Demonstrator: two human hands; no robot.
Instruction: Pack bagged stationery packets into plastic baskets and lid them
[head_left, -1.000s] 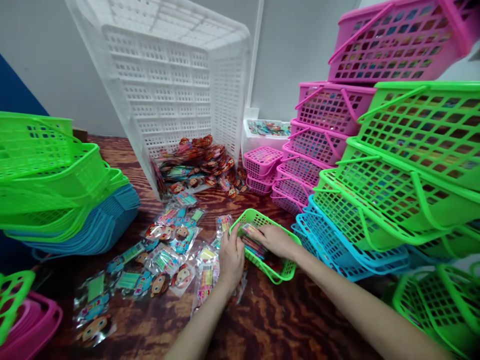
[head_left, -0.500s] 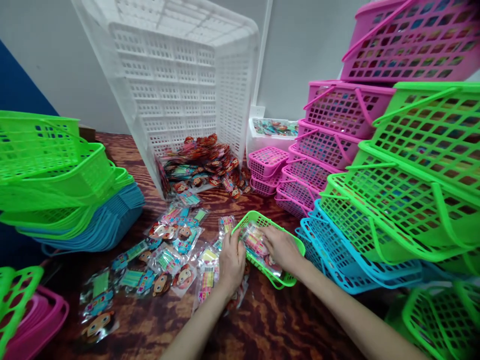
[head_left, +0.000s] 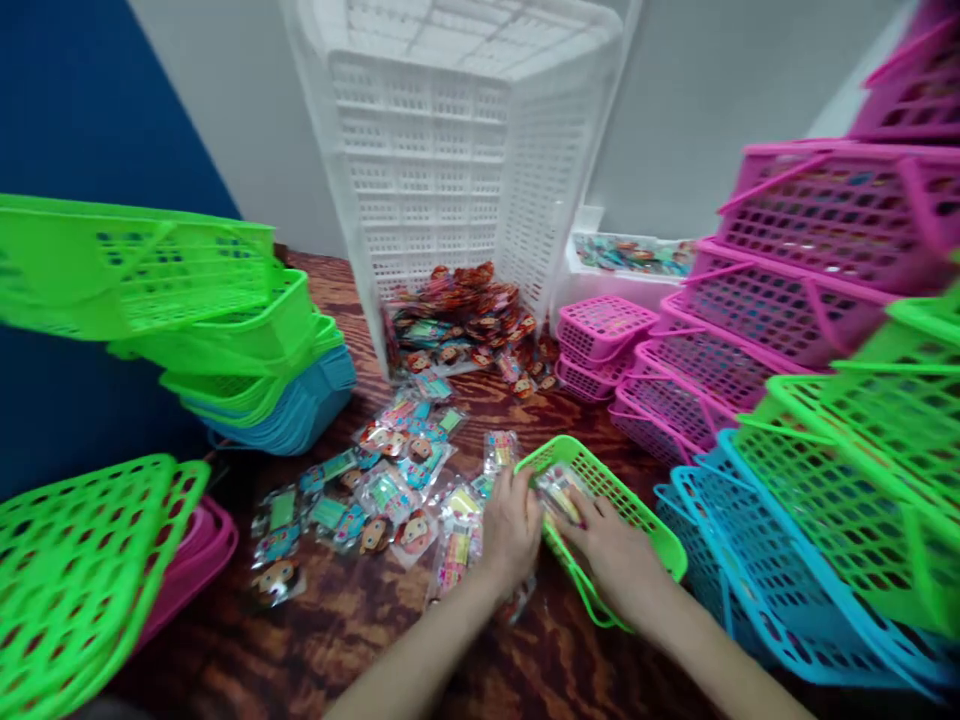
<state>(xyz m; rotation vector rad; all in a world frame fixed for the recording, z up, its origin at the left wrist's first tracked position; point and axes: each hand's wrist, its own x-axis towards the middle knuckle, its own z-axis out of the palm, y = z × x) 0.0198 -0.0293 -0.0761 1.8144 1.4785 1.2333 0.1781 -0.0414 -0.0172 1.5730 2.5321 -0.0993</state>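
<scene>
A small green plastic basket (head_left: 634, 487) stands on the table in front of me, tilted to the camera. My left hand (head_left: 514, 525) is closed on its left rim, fingers over the edge. Inside the basket lies a clear plastic packet (head_left: 559, 490) with coloured contents. My right hand (head_left: 611, 550) reaches over the near side, its bent fingers on the packet; the thumb is partly hidden. Just left of my left hand, several clear packets with cartoon faces (head_left: 386, 495) lie loose on the table.
A white crate (head_left: 427, 150) lies on its side at the back, a heap of packets (head_left: 465, 315) spilling from it. Green baskets (head_left: 247, 330) and blue ones (head_left: 307, 400) are stacked left. Filled pink baskets (head_left: 810, 290) and blue baskets (head_left: 780, 570) crowd the right.
The view has turned left, so everything sits further right. Inside the basket, my right hand and the packet have shifted towards the left end. My left hand stays on the rim.
</scene>
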